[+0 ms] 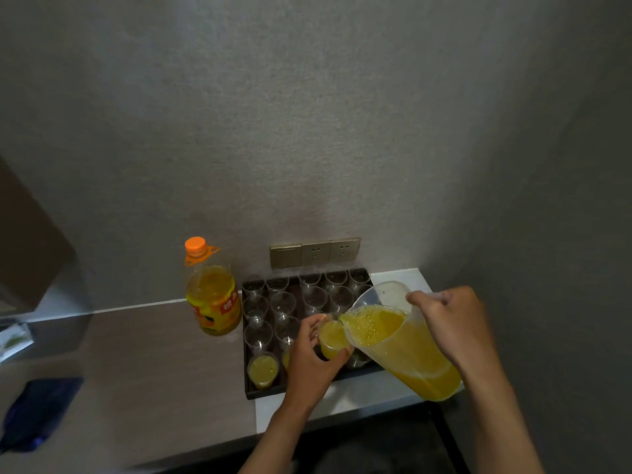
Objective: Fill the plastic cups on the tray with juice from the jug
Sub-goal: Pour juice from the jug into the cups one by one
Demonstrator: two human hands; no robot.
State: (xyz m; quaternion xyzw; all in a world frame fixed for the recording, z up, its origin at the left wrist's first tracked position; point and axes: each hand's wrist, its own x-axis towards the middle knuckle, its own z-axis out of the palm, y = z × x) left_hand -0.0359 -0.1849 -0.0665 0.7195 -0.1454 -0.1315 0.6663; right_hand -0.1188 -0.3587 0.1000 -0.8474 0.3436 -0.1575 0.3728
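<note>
A dark tray (251,393) on the counter holds several clear plastic cups (283,302). One filled cup (262,371) stands at the tray's front left. My left hand (313,364) grips a cup of juice (331,338) above the tray's front row. My right hand (448,319) holds the clear jug (400,340) by its handle side, tilted left, with its spout at that cup's rim. The jug is more than half full of orange juice. Cups behind my left hand are partly hidden.
A large juice bottle (212,295) with an orange cap stands left of the tray, against the wall. Wall sockets (314,252) sit just behind the tray. A dark blue object (37,412) lies at the counter's front left. The counter edge runs close below the tray.
</note>
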